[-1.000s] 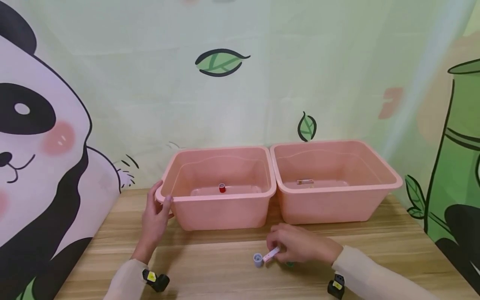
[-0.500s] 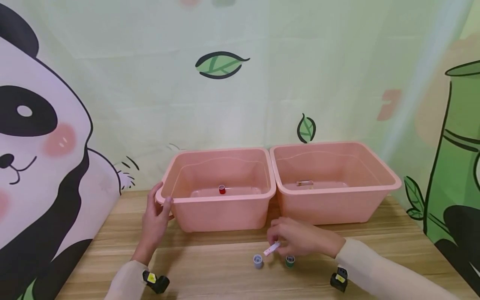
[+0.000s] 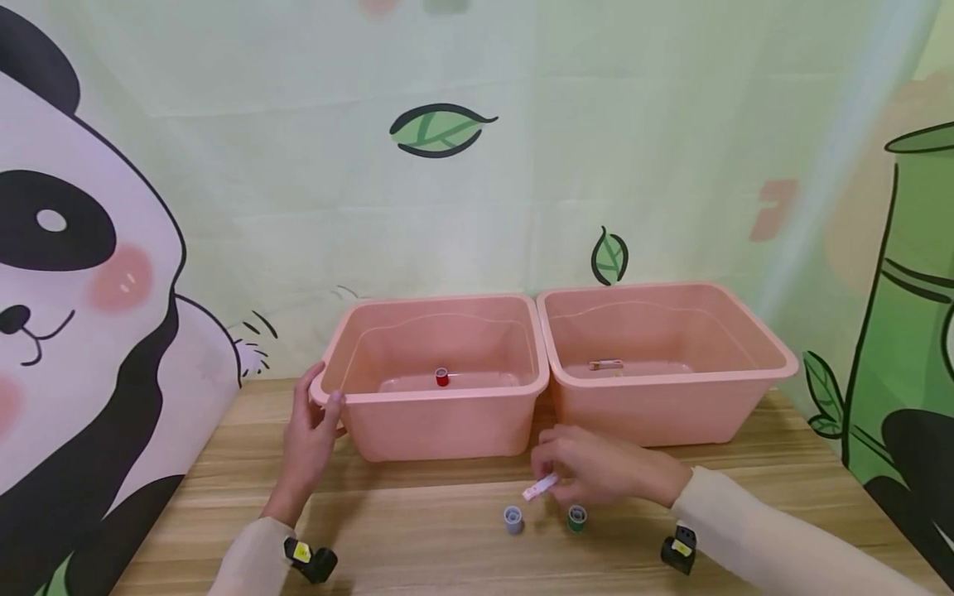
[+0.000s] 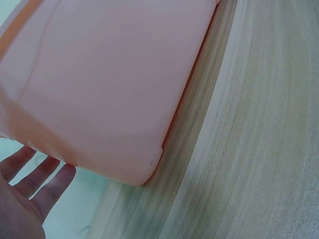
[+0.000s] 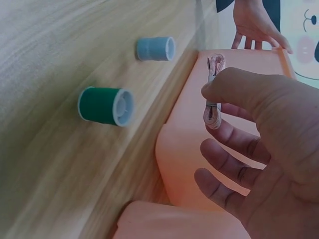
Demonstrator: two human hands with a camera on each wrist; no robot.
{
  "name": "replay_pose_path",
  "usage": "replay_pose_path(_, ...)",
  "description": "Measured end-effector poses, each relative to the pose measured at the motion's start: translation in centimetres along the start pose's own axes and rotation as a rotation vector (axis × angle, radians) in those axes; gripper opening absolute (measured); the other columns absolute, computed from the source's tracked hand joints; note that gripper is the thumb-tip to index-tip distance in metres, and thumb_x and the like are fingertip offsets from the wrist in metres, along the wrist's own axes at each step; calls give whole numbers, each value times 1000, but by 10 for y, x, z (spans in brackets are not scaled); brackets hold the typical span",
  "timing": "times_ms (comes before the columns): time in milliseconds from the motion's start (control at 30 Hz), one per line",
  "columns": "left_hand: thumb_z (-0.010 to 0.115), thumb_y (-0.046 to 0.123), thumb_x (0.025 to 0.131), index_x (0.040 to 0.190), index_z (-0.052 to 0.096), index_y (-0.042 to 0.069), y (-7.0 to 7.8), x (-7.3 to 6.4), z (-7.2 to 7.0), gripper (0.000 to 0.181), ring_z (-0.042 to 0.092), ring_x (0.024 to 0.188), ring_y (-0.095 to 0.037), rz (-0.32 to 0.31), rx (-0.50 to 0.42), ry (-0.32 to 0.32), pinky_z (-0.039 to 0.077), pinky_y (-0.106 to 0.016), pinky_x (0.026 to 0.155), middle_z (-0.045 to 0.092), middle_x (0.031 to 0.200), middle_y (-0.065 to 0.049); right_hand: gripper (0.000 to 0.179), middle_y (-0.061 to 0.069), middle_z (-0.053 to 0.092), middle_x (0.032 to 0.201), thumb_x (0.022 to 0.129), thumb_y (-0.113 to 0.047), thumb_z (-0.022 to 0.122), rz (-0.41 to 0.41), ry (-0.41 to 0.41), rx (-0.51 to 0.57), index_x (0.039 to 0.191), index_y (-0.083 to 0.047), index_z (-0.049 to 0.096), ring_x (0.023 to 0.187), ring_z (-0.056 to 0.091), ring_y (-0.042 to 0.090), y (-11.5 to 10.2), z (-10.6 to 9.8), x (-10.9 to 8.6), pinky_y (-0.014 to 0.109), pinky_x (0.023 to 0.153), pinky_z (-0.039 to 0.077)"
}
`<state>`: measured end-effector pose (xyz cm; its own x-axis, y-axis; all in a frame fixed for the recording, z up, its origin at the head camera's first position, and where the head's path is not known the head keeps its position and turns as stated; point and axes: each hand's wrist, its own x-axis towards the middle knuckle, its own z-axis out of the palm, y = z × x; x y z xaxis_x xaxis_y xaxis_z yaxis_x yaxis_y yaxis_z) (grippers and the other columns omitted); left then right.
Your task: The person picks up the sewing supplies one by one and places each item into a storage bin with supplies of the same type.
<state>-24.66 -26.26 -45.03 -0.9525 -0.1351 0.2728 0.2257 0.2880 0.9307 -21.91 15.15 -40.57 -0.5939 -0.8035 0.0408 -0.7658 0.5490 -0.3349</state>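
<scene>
In the head view, my left hand (image 3: 309,426) rests on the near left corner of the left pink tub (image 3: 440,426). Its fairly straight fingers (image 4: 55,191) touch the tub's outer wall in the left wrist view. My right hand (image 3: 596,468) pinches a small folded tape measure (image 5: 214,92), pale with pink marks and a band round it, between thumb and fingers above the table. Close below that hand stand a green thread spool (image 3: 577,519) and a light blue thread spool (image 3: 513,520). A red thread spool (image 3: 442,377) lies inside the left tub.
The right pink tub (image 3: 663,410) stands against the left one and holds a small, pale banded bundle (image 3: 606,364). Both sit on a wood-grain table (image 3: 417,530). Behind is a printed cloth backdrop (image 3: 298,207) with a panda and leaves.
My right hand has lifted the tape measure slightly up and away from the two spools, so the green spool now shows fully. My left hand stays on the tub.
</scene>
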Motion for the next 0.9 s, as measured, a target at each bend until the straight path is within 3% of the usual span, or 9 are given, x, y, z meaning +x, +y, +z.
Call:
replay_pose_path(233, 53, 34, 108, 161, 21, 40, 1, 0, 1, 62, 52, 134, -40, 9, 1, 4, 57, -52, 90, 34, 164, -10, 15, -12, 57, 91, 85, -14, 79, -26, 17, -1, 92, -24, 69, 84, 53, 7, -1, -10, -1, 21, 76, 51)
replay_pose_path(633, 53, 39, 107, 161, 21, 41, 2, -1, 0, 62, 53, 134, -39, -6, 3, 4, 57, -50, 91, 34, 164, -9, 13, -13, 58, 93, 89, -21, 79, 10, 13, -10, 94, -27, 69, 87, 55, 10, -1, -24, -4, 21, 79, 53)
replay_pose_path(900, 53, 43, 107, 161, 21, 41, 1, -1, 0, 63, 53, 134, -39, -17, 8, 2, 56, -51, 92, 33, 165, -8, 14, -11, 56, 90, 88, -15, 78, -4, 41, -32, 91, -25, 68, 82, 51, 8, -5, -37, -5, 20, 71, 49)
